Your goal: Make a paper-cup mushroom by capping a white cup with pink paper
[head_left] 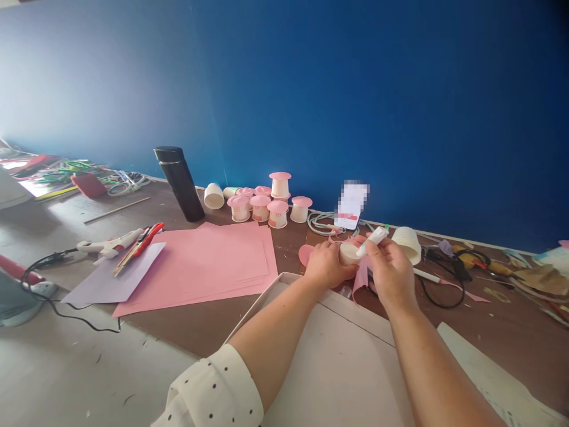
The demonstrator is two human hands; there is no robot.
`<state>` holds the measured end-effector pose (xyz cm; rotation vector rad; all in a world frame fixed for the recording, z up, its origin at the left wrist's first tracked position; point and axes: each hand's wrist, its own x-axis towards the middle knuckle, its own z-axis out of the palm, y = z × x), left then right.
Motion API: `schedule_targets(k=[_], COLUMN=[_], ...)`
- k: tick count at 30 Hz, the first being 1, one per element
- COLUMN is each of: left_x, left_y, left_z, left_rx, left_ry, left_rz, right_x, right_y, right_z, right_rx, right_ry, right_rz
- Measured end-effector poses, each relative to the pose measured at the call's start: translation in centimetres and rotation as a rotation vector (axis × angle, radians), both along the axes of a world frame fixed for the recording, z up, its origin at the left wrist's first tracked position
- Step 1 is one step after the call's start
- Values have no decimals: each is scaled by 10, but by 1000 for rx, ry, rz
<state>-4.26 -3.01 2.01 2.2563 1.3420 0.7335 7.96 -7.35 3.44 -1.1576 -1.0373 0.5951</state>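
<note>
My left hand point(326, 265) is closed around a small white paper cup point(348, 254), held on its side above the brown floor mat. My right hand point(390, 268) pinches a white glue tube point(373, 240) whose tip touches the cup's rim. Under the hands lie pink paper pieces point(361, 277) and a pink paper disc point(305, 254). A second white cup point(407, 243) lies just right of my right hand. A stack of pink paper sheets point(208, 261) lies to the left.
Several pink-topped cups point(271, 204) stand by the blue wall, next to a black flask point(180, 184). A phone point(350, 207) leans on the wall above cables. A glue gun point(109, 244), red scissors point(142, 240) and lilac paper point(115, 276) lie left. Tools and wires point(462, 267) clutter the right. A cardboard box lid point(311, 332) is below my arms.
</note>
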Motion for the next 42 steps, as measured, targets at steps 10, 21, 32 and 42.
schedule_targets(k=[10,21,32,42], left_x=[0,-1,-1,1], left_y=[0,0,-2,0], left_z=[-2,-1,1,-3], left_rx=[-6,-4,0,6], left_ry=[-9,7,-2,-9], left_rz=[1,-12,-5,-4], right_x=[3,-1,0,-2], right_y=[3,-2,0,2], right_z=[-6,-2,-4,-7], right_rx=[-53,43,48,10], right_ry=[-221,-90,-139,-166], right_rz=[-84,15,-63,-56])
